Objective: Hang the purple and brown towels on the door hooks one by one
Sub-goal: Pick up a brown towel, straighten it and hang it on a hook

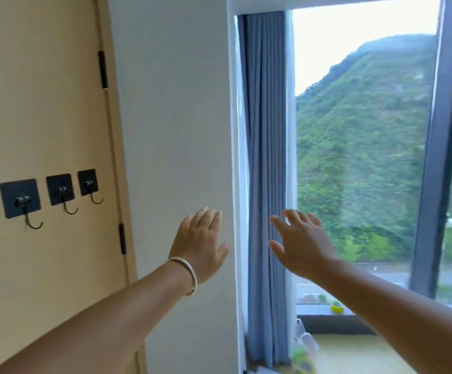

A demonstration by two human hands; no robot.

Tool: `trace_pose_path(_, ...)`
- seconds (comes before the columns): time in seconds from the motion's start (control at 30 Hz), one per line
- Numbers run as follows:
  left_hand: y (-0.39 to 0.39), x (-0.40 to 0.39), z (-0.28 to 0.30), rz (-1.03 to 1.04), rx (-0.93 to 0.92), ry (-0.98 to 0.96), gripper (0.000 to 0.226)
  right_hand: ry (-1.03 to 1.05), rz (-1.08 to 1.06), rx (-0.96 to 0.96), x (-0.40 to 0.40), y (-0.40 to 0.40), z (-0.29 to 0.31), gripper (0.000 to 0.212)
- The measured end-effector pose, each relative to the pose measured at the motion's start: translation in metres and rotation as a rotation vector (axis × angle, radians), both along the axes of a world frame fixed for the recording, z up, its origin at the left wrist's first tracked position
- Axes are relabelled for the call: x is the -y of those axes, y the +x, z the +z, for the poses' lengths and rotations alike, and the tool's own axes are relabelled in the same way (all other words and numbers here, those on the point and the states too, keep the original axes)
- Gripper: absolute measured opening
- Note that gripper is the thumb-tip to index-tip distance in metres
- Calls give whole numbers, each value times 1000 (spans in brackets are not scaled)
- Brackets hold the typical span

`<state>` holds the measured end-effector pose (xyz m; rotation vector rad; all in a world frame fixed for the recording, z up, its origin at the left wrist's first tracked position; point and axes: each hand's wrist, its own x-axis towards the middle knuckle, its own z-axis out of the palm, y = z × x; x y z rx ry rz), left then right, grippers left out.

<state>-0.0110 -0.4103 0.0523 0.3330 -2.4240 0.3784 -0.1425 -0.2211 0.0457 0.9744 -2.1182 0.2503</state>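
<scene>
A beige door (44, 90) fills the left side and carries a row of black square stick-on hooks: one (20, 198), a second (60, 189) and a third (87, 182), all bare. My left hand (200, 242), with a silver bangle on its wrist, is raised before the white wall, fingers straight, holding nothing. My right hand (301, 245) is raised in front of the curtain, fingers spread and empty. No purple or brown towel is in view.
A white wall (176, 117) stands between door and window. A blue-grey curtain (266, 157) hangs at the window's left edge, beside a dark window frame (435, 157). A yellow-green object (336, 307) sits on the sill; blurred items (303, 354) lie below.
</scene>
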Motion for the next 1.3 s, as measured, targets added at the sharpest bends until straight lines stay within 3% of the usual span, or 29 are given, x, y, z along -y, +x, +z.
trace_pose_path(0.4,-199,-306,1,-601,95,-25,72,-10,-632,141,-344,-47,-10,56)
trace_pose_path(0.7,-259,-570,-32,-995,170,-49,75,-37,-1071,230,-572,-16,-32,56)
trace_pose_path(1.03,-266,-753,-58,-1297,202,-35,77,-78,-1403,377,-717,26,-52,57)
trace_pose_path(1.3,-317,-849,-71,-1395,241,-70,77,-148,-1502,445,-785,-7,-70,57)
